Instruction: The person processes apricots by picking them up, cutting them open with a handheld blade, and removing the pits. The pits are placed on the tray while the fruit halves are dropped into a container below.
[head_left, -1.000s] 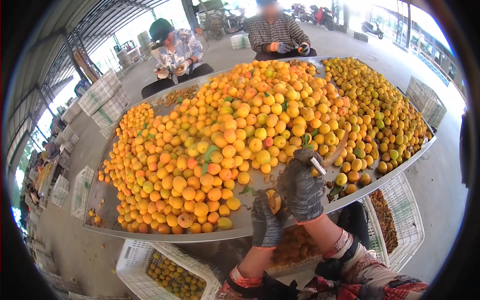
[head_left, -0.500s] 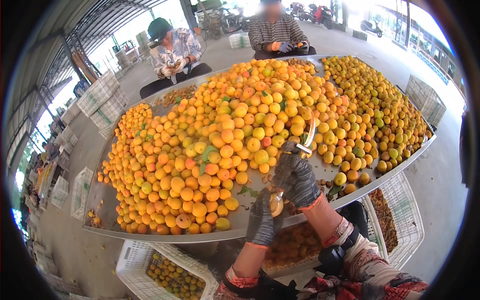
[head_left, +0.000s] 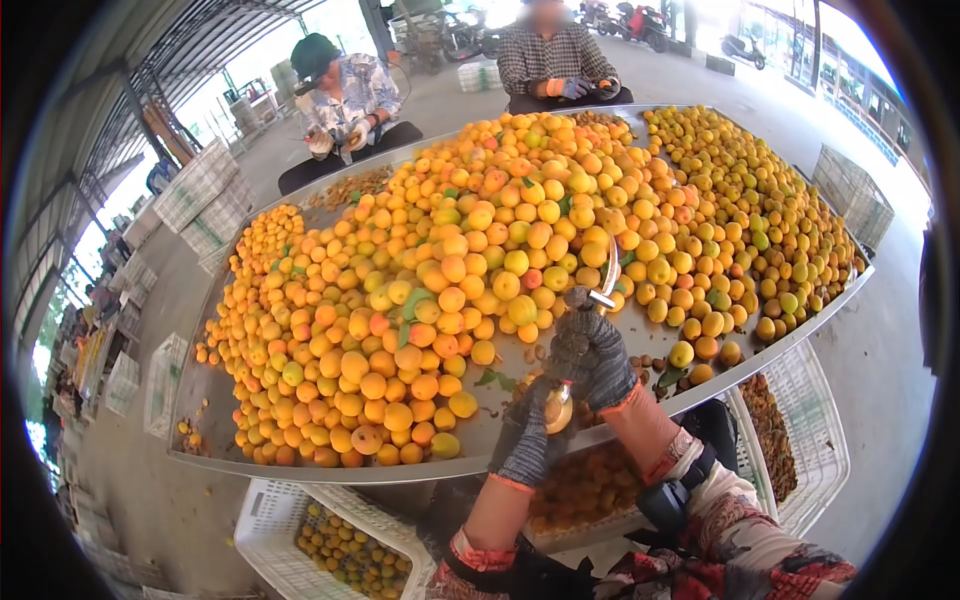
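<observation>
My right hand (head_left: 598, 362), in a grey knit glove with an orange cuff, is closed around a small curved knife (head_left: 612, 268). Its blade points up and away over the fruit. My left hand (head_left: 522, 440), gloved the same way, is closed on an apricot (head_left: 558, 410), whose pale orange side faces me. Both hands are close together above the near edge of the metal table (head_left: 340, 472). Beyond them lies a large heap of apricots (head_left: 400, 310). Loose brown pits (head_left: 655, 365) lie just right of my right hand.
Below the table edge are white crates, one with greenish apricots (head_left: 350, 550) at left and one with brown pieces (head_left: 770, 440) at right. Orange fruit pieces (head_left: 590, 490) lie beneath my hands. Two people (head_left: 345, 95) work across the table. Stacked crates (head_left: 205, 200) stand at left.
The knife blade has shifted slightly left, and my right hand has turned a little. The left hand stays near its place with the apricot. Across the table, one person's hands have moved apart.
</observation>
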